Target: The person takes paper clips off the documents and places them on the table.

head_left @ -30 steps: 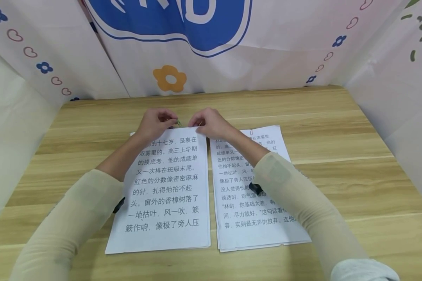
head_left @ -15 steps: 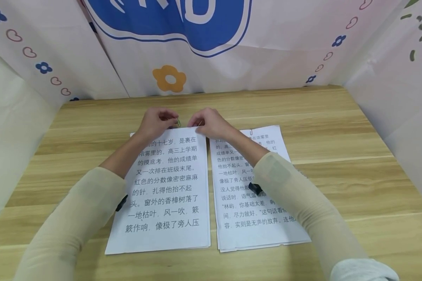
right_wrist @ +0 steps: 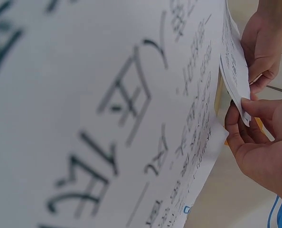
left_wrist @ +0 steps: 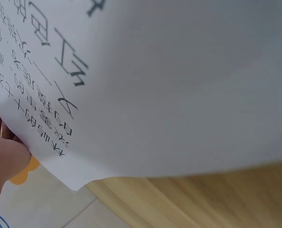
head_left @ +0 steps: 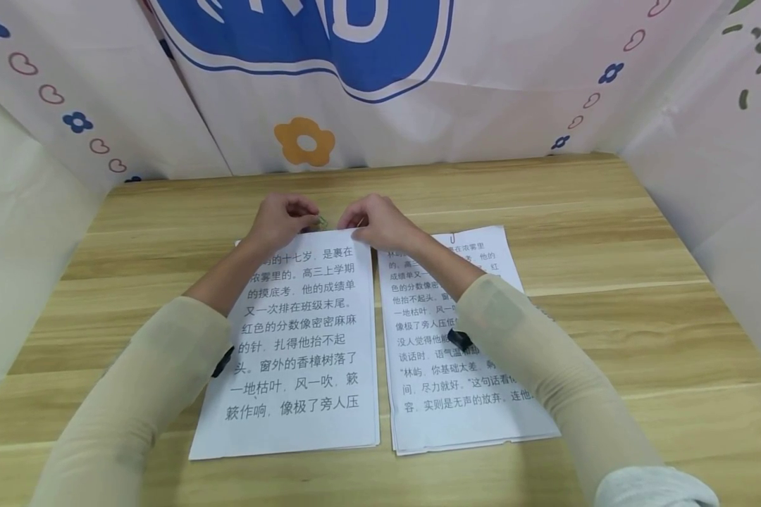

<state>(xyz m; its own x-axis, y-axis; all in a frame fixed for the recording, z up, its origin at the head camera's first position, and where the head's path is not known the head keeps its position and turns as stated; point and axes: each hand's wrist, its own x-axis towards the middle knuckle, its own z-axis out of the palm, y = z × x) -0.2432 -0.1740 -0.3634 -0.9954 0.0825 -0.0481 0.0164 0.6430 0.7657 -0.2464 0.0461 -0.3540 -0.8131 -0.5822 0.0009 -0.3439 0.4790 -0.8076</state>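
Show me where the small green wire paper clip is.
In the head view, the clip is pinched in the left hand, just above the top edge of the left-side white printed paper stack, left of the right hand.

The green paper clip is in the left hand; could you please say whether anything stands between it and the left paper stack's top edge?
Nothing visible does: the left hand holds the paper clip just beyond the top edge of the left paper stack, while the right hand grips that edge beside the paper clip.
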